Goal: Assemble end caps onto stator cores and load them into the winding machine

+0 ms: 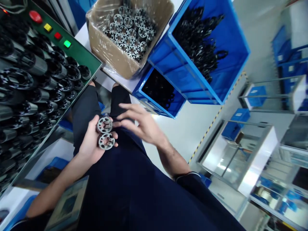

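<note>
My left hand [92, 142] is closed around two metal slotted rings, held side by side over my lap. The upper ring [99, 125] and the lower ring [100, 146] look like motor stator cores, with teeth pointing inward and an open bore. Just right of them is my right hand [138, 123], its fingers apart and somewhat blurred, the tips close to the upper ring. Nothing shows in its grasp. Whether a right fingertip touches the ring I cannot tell.
A plastic-lined cardboard box [108, 59] of similar rings stands ahead. Beside it are a large blue bin [173, 61] and a smaller blue bin [156, 107] with black parts. On the left, a green machine panel [79, 51] with buttons borders rows of stacked cores [33, 80].
</note>
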The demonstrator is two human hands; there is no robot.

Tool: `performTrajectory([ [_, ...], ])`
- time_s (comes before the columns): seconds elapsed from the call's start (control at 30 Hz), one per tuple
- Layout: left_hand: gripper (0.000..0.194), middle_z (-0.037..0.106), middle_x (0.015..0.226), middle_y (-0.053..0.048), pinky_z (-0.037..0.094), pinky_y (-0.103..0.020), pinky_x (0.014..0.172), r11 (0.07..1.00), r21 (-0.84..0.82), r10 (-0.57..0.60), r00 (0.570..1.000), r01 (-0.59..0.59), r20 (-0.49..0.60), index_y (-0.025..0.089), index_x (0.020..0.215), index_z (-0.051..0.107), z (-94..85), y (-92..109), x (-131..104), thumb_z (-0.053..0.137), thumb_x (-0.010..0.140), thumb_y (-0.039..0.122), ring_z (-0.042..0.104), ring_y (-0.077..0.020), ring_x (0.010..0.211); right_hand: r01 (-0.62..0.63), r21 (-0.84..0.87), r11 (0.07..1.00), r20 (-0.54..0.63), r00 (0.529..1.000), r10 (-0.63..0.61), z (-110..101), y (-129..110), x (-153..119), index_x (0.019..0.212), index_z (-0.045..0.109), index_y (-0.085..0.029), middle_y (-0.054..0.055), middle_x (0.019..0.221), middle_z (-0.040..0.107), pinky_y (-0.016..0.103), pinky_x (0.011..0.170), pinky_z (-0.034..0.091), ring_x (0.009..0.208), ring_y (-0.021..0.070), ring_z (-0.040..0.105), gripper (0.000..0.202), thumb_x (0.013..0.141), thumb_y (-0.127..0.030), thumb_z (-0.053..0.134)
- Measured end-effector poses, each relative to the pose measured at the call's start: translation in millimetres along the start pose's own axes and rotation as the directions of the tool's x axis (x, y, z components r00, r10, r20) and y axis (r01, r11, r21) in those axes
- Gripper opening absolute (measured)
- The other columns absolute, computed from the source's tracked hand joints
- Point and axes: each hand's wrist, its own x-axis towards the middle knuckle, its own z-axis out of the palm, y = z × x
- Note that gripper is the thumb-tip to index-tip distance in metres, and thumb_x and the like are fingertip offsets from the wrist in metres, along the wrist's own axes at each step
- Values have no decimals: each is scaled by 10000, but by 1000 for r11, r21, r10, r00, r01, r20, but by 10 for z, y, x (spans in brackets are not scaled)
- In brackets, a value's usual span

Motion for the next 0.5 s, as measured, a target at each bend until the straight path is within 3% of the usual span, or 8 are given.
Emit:
performTrajectory([
  [0.07, 518, 763, 856, -37, 619, -320, 435, 996, -21, -87, 987, 85, -132, 180, 1103, 754, -19, -28, 58, 352, 1298, 443, 710, -185, 549, -265, -144, 953, -79, 963, 256, -321, 457, -77, 1322, 873, -273, 117, 1593, 824, 542, 1357, 584, 1551, 300, 740, 323, 1243, -505, 663],
  [0.13, 473, 781, 886, -30, 651, -298, 483, 987, -103, -137, 976, 120, -172, 174, 1128, 741, -53, -51, 104, 390, 1306, 436, 739, -160, 568, -551, -285, 785, -192, 835, 516, -620, 957, -178, 1349, 867, -238, 163, 1554, 828, 545, 1328, 598, 1474, 324, 769, 348, 1226, -470, 638],
  [0.2, 466, 780, 890, -20, 673, -277, 537, 977, -176, -154, 972, 123, -175, 176, 1132, 739, -91, -65, 141, 406, 1312, 448, 769, -144, 596, -675, -328, 661, -223, 735, 640, -829, 1407, -284, 1298, 877, -198, 226, 1440, 850, 619, 1262, 624, 1346, 386, 802, 322, 1151, -449, 737],
  [0.27, 481, 764, 861, -8, 688, -286, 564, 978, -182, -138, 973, 104, -183, 178, 1123, 740, -114, -68, 169, 412, 1311, 476, 783, -151, 606, -724, -354, 592, -188, 675, 713, -932, 1742, -374, 1202, 881, -194, 213, 1353, 865, 626, 1226, 639, 1283, 386, 807, 318, 1096, -489, 827],
  [0.33, 508, 722, 806, 7, 672, -296, 537, 988, -136, -91, 978, 66, -187, 184, 1111, 735, -118, -62, 184, 388, 1311, 497, 763, -165, 582, -738, -379, 558, -145, 643, 752, -961, 1949, -439, 1192, 865, -192, 171, 1356, 856, 600, 1233, 634, 1293, 347, 798, 375, 1084, -551, 867],
  [0.43, 508, 721, 816, 0, 622, -274, 483, 997, -71, -34, 988, 23, -148, 195, 1133, 728, -116, -49, 190, 368, 1310, 507, 749, -171, 584, -735, -400, 548, -119, 634, 764, -967, 2093, -508, 1268, 841, -188, 131, 1399, 836, 570, 1249, 615, 1315, 301, 781, 400, 1095, -548, 866],
  [0.5, 464, 763, 872, -24, 599, -253, 467, 998, -55, -36, 993, 30, -114, 201, 1174, 728, -136, -51, 191, 413, 1297, 518, 773, -179, 618, -729, -400, 555, -131, 645, 753, -983, 2132, -552, 1274, 853, -202, 126, 1388, 849, 560, 1243, 612, 1302, 309, 781, 292, 1080, -420, 838],
])
